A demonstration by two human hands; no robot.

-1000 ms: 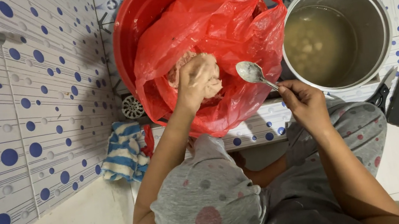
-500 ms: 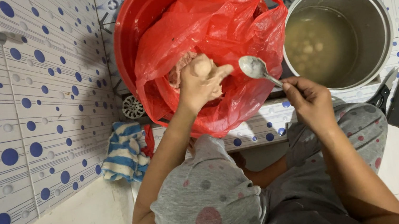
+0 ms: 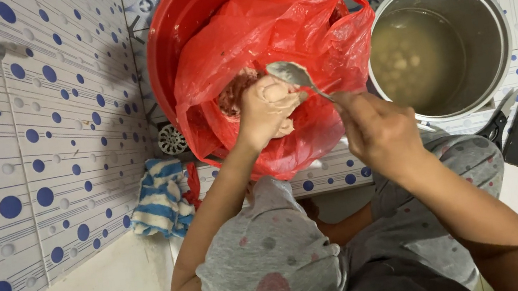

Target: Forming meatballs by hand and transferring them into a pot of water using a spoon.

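While the left hand [image 3: 265, 108] closes around a lump of pinkish minced paste [image 3: 233, 93], its fingers curled tight so the paste bulges at the thumb side, a striped blue-and-white cloth [image 3: 160, 197] lies well off to its left on the floor by the dotted tile wall [image 3: 31, 147]. Around that fist spreads a red plastic bag [image 3: 270, 40], which lines a red basin [image 3: 183, 19]; more of the paste sits in the bag just beyond the knuckles. Just right of the fist, touching the squeezed paste, is the bowl of a metal spoon [image 3: 289, 75], whose handle runs down into the right hand [image 3: 378, 130], pinched firmly between thumb and fingers. Farther right of that hand stands a steel pot [image 3: 493, 25] of cloudy broth with pale balls floating in it.
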